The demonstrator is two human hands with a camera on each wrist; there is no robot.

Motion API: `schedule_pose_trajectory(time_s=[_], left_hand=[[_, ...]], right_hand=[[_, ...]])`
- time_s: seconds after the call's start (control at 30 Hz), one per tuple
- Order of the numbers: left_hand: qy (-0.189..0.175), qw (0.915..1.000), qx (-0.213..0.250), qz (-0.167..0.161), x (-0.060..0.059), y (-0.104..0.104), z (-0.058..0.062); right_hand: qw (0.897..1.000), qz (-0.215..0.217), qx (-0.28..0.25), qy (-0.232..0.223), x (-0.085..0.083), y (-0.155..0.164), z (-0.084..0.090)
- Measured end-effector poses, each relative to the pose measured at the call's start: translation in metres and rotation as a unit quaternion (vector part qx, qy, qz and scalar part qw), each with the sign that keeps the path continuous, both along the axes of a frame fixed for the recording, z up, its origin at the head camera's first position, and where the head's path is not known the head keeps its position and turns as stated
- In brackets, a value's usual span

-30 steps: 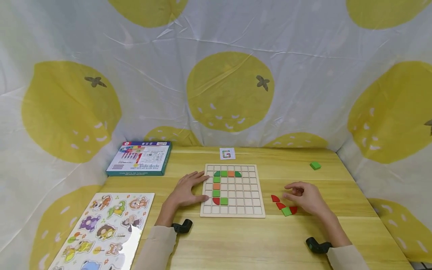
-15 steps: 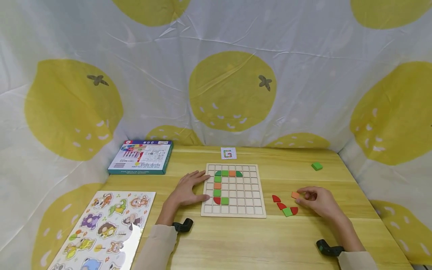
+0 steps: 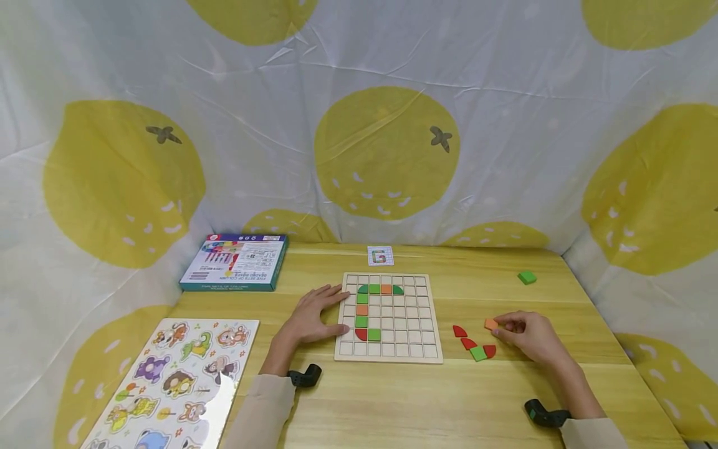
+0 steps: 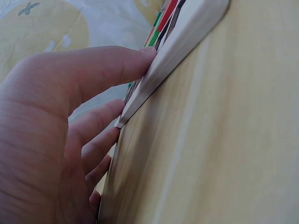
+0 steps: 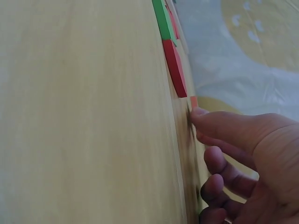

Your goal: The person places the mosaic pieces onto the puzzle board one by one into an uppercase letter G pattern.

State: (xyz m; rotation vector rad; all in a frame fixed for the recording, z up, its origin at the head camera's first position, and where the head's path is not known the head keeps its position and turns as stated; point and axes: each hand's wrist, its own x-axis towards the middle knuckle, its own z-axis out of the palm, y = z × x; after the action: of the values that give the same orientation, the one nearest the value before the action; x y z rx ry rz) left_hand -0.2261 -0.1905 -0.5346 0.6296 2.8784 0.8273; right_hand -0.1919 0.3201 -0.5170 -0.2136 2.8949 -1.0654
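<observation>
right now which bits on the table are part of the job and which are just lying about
In use: grid board, orange tile, red and green pieces, letter card, left hand, right hand.
Lying about: animal puzzle, game box, stray green block.

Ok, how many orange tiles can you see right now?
3. One orange tile sits in the grid board's top row, one in its left column, and one lies on the table at the right hand's fingertips. Others could be hidden under that hand.
</observation>
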Motion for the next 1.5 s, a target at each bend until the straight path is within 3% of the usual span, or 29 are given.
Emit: schedule_pose_trajectory(time_s=[0.77,0.97,1.5], left_hand=[[-0.006,0.9999,-0.006,0.006,-0.001,0.0,0.0],[-0.008,0.9999,-0.004,0.006,0.0,0.001,0.001],[-0.01,0.9999,0.001,0.007,0.001,0.002,0.003]], right_hand=[[0.997,0.052,-0.045,0.028,-0.013,-0.065,0.014],[0.995,0.085,-0.044,0.042,-0.017,-0.091,0.016],[0.984,0.161,-0.07,0.03,-0.015,-0.15,0.018]])
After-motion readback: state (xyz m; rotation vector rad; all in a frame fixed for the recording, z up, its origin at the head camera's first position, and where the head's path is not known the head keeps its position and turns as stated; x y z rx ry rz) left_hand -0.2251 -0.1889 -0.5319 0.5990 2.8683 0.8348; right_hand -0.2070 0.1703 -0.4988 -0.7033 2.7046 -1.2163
